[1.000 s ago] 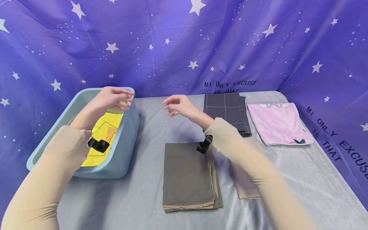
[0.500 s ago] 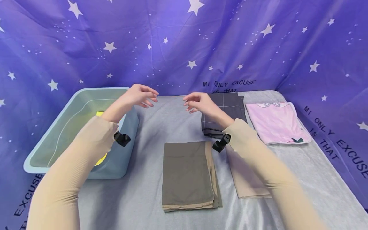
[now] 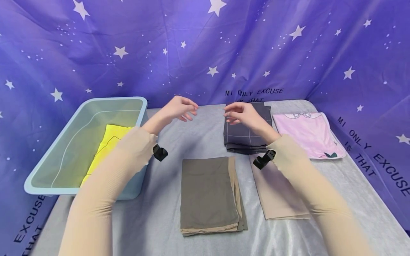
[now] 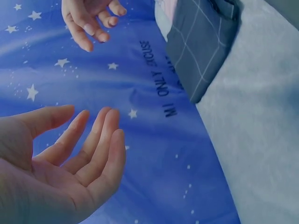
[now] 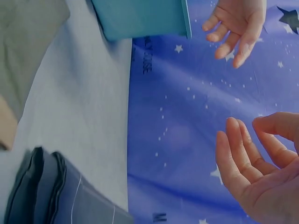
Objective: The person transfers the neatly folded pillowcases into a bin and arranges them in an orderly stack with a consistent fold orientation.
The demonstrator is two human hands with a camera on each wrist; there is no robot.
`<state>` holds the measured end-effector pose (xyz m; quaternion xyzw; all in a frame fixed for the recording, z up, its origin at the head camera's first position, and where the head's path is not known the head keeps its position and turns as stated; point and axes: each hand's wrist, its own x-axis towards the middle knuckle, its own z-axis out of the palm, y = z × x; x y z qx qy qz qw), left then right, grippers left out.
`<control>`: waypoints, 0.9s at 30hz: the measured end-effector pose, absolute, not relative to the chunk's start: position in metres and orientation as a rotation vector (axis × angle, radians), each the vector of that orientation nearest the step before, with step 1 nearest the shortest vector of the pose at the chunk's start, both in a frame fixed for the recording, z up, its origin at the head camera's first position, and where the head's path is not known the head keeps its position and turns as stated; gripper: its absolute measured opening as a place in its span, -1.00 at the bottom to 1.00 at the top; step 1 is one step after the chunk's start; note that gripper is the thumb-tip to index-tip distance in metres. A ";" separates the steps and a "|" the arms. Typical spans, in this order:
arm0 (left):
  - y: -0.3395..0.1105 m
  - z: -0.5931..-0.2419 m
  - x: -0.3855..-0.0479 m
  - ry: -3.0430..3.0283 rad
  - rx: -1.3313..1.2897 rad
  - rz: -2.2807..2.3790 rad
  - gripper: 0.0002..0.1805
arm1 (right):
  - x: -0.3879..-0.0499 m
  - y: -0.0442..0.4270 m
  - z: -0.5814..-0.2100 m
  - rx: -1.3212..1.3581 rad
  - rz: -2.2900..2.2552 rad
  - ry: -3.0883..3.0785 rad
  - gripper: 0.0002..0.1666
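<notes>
My left hand (image 3: 180,108) hovers over the grey cloth right of the blue tub, fingers relaxed and nothing held; the left wrist view shows its palm and loosely bent fingers. Facing it, my right hand (image 3: 244,114) hangs in the air before the dark checked folded cloth (image 3: 234,137), also holding nothing. A gap separates the two hands. Below them a brown-grey folded cloth (image 3: 206,193) with tan edges lies flat. A yellow cloth (image 3: 110,140) with black lines lies inside the blue plastic tub (image 3: 84,110), partly hidden by my left sleeve.
A pink folded cloth (image 3: 304,135) with a white border lies at the right. Partly under my right forearm is a beige folded cloth (image 3: 275,199). A grey velvety cover (image 3: 166,213) spreads beneath everything. A purple star-patterned curtain (image 3: 179,21) hangs behind.
Both hands have moved to the right, the left one from over the tub to beside it. More of the tub's inside shows now. The folded cloths stay where they were.
</notes>
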<state>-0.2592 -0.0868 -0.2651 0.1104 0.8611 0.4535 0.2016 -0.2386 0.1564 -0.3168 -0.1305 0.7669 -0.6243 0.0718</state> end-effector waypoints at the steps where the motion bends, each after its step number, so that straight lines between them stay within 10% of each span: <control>1: -0.084 -0.267 -0.260 2.398 0.305 1.274 -0.71 | -0.239 0.160 -0.318 -0.395 -1.874 2.311 -0.66; 27: -0.024 -0.325 -0.263 2.234 0.162 1.478 -0.67 | -0.241 0.235 -0.336 -0.212 -1.961 2.347 -0.80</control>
